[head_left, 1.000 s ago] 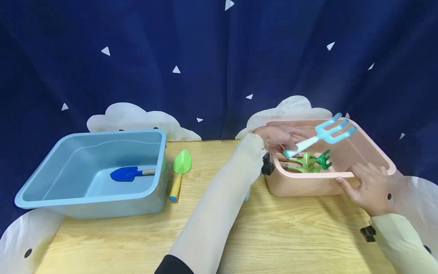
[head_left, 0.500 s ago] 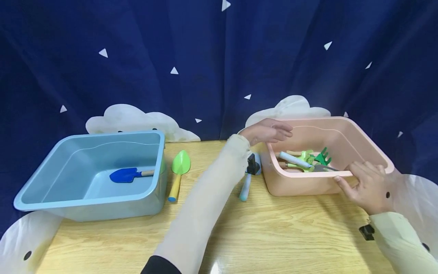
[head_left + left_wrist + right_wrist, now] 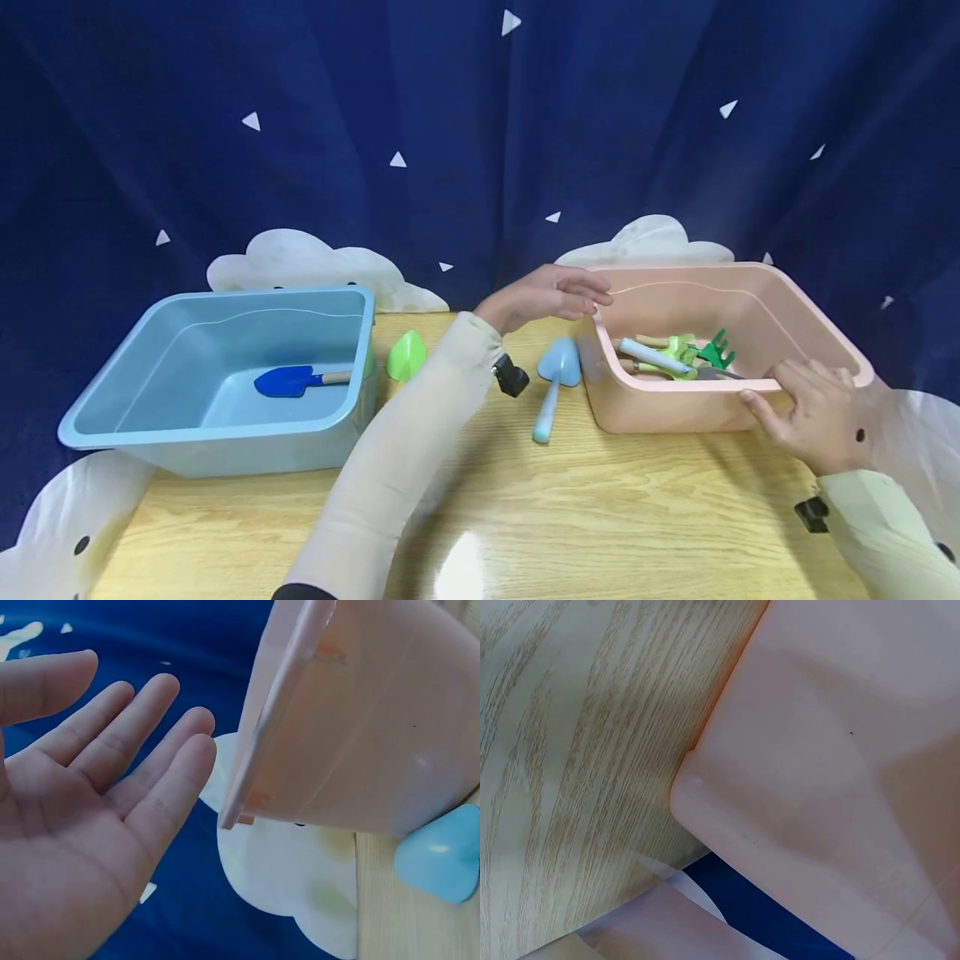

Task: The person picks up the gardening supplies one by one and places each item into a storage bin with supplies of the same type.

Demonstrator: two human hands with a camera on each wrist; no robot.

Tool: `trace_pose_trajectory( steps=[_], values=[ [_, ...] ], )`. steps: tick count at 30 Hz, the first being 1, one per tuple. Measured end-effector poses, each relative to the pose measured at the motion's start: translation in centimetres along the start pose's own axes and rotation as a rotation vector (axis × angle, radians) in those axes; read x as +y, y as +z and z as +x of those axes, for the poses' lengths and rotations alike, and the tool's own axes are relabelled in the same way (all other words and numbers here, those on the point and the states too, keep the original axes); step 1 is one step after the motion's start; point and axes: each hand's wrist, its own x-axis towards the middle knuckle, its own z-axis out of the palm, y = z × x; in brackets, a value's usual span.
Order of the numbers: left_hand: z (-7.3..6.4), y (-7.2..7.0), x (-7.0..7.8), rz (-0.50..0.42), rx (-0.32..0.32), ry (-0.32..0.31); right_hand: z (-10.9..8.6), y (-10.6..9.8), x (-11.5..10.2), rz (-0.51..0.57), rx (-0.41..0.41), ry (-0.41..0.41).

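The left hand (image 3: 546,296), fingers extended, hovers by the pink bin (image 3: 675,412); the right hand (image 3: 813,408) grips its rim; 1 light-blue trowel (image 3: 559,363) lies below the left

I see a pale pink plastic tub (image 3: 667,410) sitting flat on the table (image 3: 585,517). The right hand (image 3: 813,408) grips its near rim, the left hand (image 3: 547,293) is beside it, and green and pale-blue tools (image 3: 651,353) lie inside.

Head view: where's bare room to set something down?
Free: the tabletop in front of the pink bin, between the two sleeves; also the blue bin's floor left of the blue trowel. Crowded: the pink bin's left side, where tools overlap.
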Motion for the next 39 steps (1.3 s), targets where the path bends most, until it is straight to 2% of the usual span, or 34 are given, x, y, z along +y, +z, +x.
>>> trace_pose_trajectory(
  steps=[5,9,13,16,22,24,31,39],
  values=[
    [-1.9,-0.2,-1.1,0.057,0.064,0.012,0.2,0.1,0.4,0.018,-0.007,0.006],
    [-3.6,0.5,-2.3,0.119,0.138,0.002,-0.2,0.3,0.8,-0.007,0.008,-0.007],
    [-5.5,1.2,-3.6,0.167,0.184,0.033,-0.6,0.2,1.0,-0.016,0.025,0.004],
    [-6.9,1.5,-4.6,0.166,0.215,0.041,-0.7,0.0,1.3,-0.020,0.027,0.009],
    [-9.3,2.1,-7.1,0.016,0.190,-0.020,-0.8,-0.1,2.0,-0.047,0.030,-0.001],
    [-9.9,2.2,-7.9,-0.004,0.190,-0.042,-0.7,0.0,2.1,-0.041,0.031,0.002],
    [-11.3,2.2,-10.2,0.004,0.186,-0.082,-0.8,0.2,2.2,-0.024,0.029,0.014],
    [-12.3,2.3,-10.6,0.081,0.196,-0.102,-0.8,0.3,2.1,-0.030,0.043,0.000]
  ],
)
